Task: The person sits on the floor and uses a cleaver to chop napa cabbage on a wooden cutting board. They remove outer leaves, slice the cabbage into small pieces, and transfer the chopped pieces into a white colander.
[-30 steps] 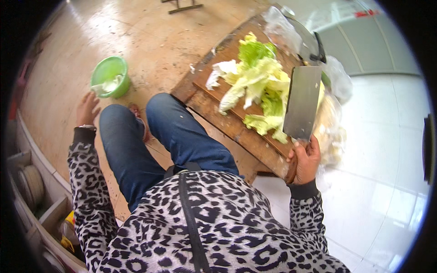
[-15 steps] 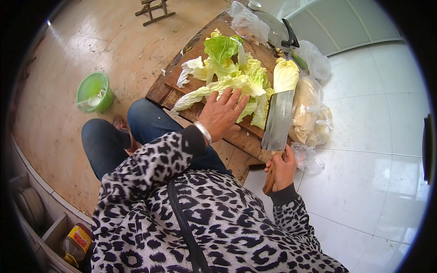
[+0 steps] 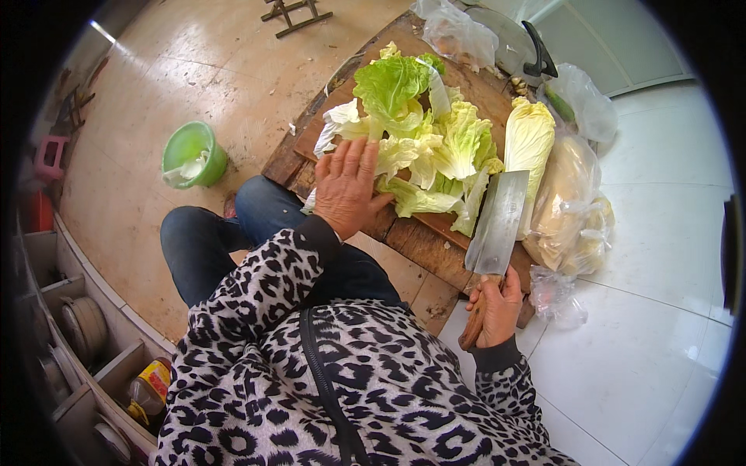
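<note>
Loose napa cabbage leaves (image 3: 458, 144), pale yellow with one bright green, lie heaped on a wooden cutting board (image 3: 486, 85). My left hand (image 3: 346, 188) rests palm down at the heap's left side, fingers stretched out over a pale leaf that they partly hide. In my right hand (image 3: 501, 307) is the wooden handle of a cleaver (image 3: 499, 221). Its wide metal blade points away from me, along the board's right edge. Beyond the blade lies a yellow napa cabbage head (image 3: 530, 140), its lower part partly covered by the blade.
Bagged pale food (image 3: 559, 198) sits right of the board. More plastic bags (image 3: 458, 35) and a lid with a black handle (image 3: 540, 50) are at the far side. On the floor at left stands a green bucket (image 3: 194, 155) with white scraps inside.
My left hand has slid left across the leaves, and the long leaf that was under it no longer sticks out there. The cleaver stays in my right hand. The whole view has shifted.
</note>
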`<state>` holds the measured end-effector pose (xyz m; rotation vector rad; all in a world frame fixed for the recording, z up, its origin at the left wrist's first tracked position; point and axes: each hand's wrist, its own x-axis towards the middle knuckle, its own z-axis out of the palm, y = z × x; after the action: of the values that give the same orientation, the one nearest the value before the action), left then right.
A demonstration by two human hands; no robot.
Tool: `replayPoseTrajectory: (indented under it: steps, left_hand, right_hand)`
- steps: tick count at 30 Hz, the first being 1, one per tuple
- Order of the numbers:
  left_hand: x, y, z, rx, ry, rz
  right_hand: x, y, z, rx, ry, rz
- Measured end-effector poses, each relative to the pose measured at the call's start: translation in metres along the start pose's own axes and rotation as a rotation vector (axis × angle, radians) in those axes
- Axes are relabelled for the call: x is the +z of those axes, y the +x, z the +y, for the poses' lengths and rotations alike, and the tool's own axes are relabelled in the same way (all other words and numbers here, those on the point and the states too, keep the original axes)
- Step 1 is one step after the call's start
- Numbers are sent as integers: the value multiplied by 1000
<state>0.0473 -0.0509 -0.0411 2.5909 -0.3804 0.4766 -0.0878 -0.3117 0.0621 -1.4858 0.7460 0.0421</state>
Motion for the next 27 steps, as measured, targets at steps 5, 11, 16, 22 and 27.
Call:
replayPoseTrajectory:
  steps: [5,11,16,22,27]
  left_hand:
    - [2,7,-8,124,48,25]
    - [-19,37,5,-50,-240,129]
    - [-20,115,-14,-248,-243,147]
    - [16,135,-43,-354,-156,56]
    - [33,133,-18,-490,-254,-269]
  right_hand:
    - [9,-1,1,33,53,-17]
    - [15,-1,-4,49,107,-29]
    - [16,1,-9,65,173,-38]
    - [27,4,-7,48,201,-62]
    - [39,14,-8,81,213,-108]
